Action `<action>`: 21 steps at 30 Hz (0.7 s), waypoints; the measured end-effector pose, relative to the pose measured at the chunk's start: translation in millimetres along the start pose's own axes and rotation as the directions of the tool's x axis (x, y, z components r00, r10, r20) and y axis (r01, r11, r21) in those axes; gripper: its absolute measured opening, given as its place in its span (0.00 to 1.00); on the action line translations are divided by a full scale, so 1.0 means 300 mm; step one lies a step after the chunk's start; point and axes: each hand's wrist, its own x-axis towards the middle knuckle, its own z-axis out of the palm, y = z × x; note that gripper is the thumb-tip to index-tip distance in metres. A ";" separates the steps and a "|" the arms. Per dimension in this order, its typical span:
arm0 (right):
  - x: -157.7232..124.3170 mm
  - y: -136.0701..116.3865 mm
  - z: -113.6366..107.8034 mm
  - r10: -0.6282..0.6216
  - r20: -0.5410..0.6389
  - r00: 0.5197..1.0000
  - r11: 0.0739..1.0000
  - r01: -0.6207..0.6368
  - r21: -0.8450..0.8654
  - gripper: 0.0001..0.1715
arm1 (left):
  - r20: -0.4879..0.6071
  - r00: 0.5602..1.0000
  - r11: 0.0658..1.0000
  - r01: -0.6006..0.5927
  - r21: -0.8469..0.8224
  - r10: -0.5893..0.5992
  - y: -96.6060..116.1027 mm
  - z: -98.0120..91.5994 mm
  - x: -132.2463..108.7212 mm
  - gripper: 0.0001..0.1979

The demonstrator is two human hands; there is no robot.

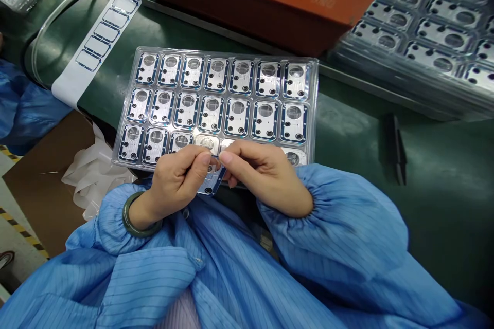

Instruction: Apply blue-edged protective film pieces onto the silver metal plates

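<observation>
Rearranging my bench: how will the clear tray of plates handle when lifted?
The clear plastic tray probably flexes a little, as its moulded sheet looks thin. It likely feels light for its size, and the plates in its pockets might shift if tilted.

left hand: thumb and fingers pinched | right hand: pinched too | fingertips: just apart, centered | wrists: angled inward

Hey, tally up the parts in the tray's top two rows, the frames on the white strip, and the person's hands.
Top-row parts: 7
Middle-row parts: 7
Strip frames: 6
Hands: 2
Total: 22
</observation>
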 end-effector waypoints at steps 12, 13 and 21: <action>0.004 -0.002 0.011 0.044 -0.025 0.999 0.996 -0.046 -0.076 0.19 | 0.001 1.000 0.999 0.031 -0.034 -0.031 0.006 -0.001 0.011 0.09; 0.004 -0.002 0.009 0.039 -0.011 0.999 0.997 -0.039 -0.061 0.19 | 0.000 0.999 0.998 0.039 -0.041 -0.039 0.006 0.000 0.010 0.10; 0.003 -0.002 0.007 -0.034 0.068 0.997 0.999 0.033 0.014 0.12 | -0.046 0.987 0.976 0.148 -0.158 -0.157 -0.004 0.002 -0.009 0.11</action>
